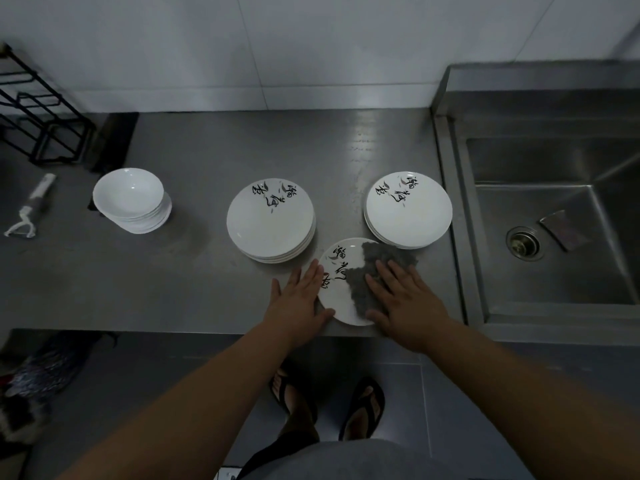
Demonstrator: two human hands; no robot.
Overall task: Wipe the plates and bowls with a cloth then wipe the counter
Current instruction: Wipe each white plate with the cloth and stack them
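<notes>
The right hand (405, 299) presses the cloth (377, 271) flat-fingered onto the plate's (341, 303) right half; the left hand (301, 296), fingers straight, steadies its left rim.

Brushed steel surface (194, 292), dull grey with a soft sheen near the wall. The plate (337, 299) up front gleams, glossy white glazed ceramic with black brushwork. Over it, a grey cloth (372, 271), nubbly and matt. Bowls (130, 202) shine smooth and white. The sink (554, 209) is satin metal.
</notes>
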